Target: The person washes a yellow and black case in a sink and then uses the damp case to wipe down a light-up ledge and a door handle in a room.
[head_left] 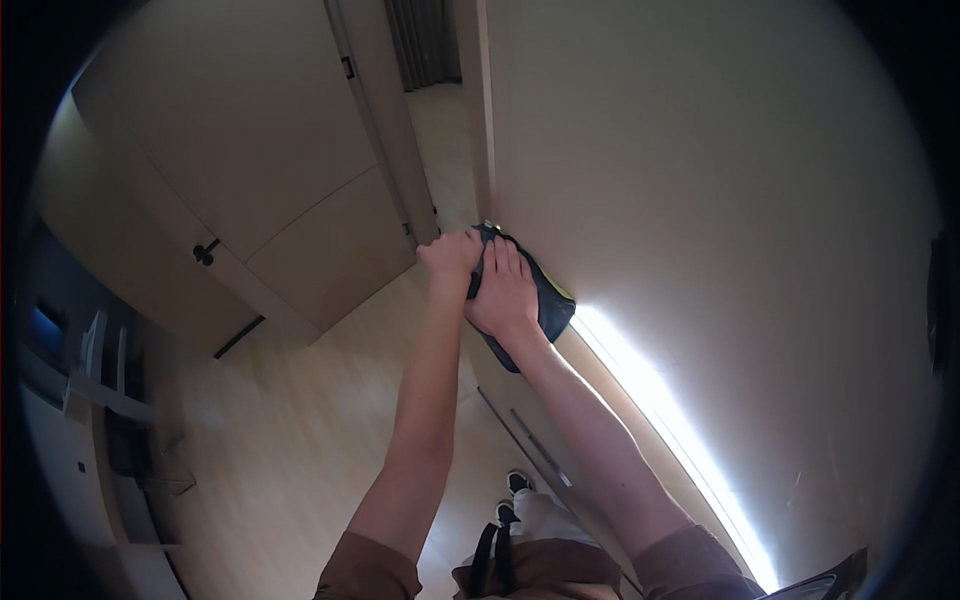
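Note:
A dark blue-grey pouch [556,308] with a yellow-green edge stands out in front of me, close to the pale wall. My left hand [455,252] is curled closed at its upper left corner, by the end of the edging. Across the pouch's front lies my right hand [508,288], fingers stretched out and flat against the fabric. That hand covers much of the pouch, so whatever lies behind or inside it is hidden.
To the left, a wooden door [250,130] with a dark handle [205,252] stands by a narrow opening with a grey curtain [422,45]. A bright light strip [670,430] runs along the right wall's foot. Below is pale wood floor [300,430]; shelving [100,400] stands far left.

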`<action>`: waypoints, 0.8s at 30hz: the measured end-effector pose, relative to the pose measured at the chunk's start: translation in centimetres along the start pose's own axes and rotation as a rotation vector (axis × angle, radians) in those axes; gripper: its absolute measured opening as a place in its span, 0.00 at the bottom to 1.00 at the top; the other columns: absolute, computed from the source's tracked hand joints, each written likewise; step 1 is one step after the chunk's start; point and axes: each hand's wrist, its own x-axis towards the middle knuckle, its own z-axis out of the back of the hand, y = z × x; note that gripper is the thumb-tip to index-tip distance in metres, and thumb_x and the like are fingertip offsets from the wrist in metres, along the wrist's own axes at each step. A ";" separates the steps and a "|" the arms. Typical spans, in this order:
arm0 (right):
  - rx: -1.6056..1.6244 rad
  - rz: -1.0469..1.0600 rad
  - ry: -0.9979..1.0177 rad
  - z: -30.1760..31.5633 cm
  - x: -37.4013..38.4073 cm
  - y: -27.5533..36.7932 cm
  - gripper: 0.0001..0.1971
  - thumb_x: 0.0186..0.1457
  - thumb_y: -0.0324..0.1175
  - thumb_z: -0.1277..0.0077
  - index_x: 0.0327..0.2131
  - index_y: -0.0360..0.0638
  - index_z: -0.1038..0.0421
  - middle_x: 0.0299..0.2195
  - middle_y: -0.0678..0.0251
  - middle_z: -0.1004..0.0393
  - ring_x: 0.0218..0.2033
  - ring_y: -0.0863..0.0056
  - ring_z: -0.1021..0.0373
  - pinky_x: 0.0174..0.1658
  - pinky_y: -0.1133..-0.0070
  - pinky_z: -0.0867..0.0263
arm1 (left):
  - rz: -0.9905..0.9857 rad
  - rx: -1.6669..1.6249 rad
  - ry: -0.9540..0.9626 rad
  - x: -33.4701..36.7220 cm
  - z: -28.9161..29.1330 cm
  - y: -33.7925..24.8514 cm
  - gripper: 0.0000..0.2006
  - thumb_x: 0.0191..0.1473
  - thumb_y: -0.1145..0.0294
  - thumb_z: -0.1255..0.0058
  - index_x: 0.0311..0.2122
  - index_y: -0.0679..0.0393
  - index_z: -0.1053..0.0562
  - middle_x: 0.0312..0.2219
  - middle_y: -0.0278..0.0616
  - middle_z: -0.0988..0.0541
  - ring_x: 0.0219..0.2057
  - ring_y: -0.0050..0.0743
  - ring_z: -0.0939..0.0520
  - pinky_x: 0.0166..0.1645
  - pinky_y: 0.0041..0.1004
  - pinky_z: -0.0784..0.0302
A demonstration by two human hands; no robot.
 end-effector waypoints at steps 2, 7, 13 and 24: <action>0.010 -0.009 -0.016 0.2 -0.1 0.5 0.49 0.53 0.60 0.54 0.66 0.31 0.55 0.69 0.53 0.53 0.71 0.63 0.58 0.71 0.69 0.63 | 0.003 -0.013 0.023 -0.2 0.5 0.3 0.28 0.62 0.50 0.72 0.44 0.56 0.20 0.44 0.53 0.19 0.49 0.54 0.19 0.58 0.54 0.33; -0.009 -0.035 -0.002 1.2 0.9 1.2 0.48 0.52 0.59 0.53 0.66 0.31 0.52 0.68 0.52 0.52 0.70 0.60 0.56 0.70 0.68 0.59 | 0.000 -0.052 0.097 1.0 1.2 0.4 0.28 0.61 0.49 0.72 0.47 0.56 0.21 0.46 0.54 0.20 0.50 0.57 0.20 0.57 0.46 0.29; 0.024 -0.015 -0.032 2.4 1.2 2.4 0.49 0.52 0.64 0.51 0.64 0.31 0.48 0.65 0.51 0.45 0.69 0.60 0.53 0.69 0.66 0.57 | -0.080 -0.229 0.095 3.2 -0.4 2.7 0.29 0.60 0.48 0.69 0.47 0.58 0.22 0.46 0.60 0.21 0.50 0.60 0.22 0.57 0.50 0.29; 0.058 0.276 -0.007 0.2 0.9 -1.5 0.41 0.50 0.51 0.47 0.63 0.36 0.42 0.65 0.57 0.43 0.69 0.64 0.52 0.71 0.66 0.59 | 0.109 -0.751 -0.071 1.3 -5.7 4.6 0.20 0.54 0.60 0.55 0.38 0.71 0.22 0.37 0.70 0.22 0.43 0.67 0.20 0.50 0.48 0.27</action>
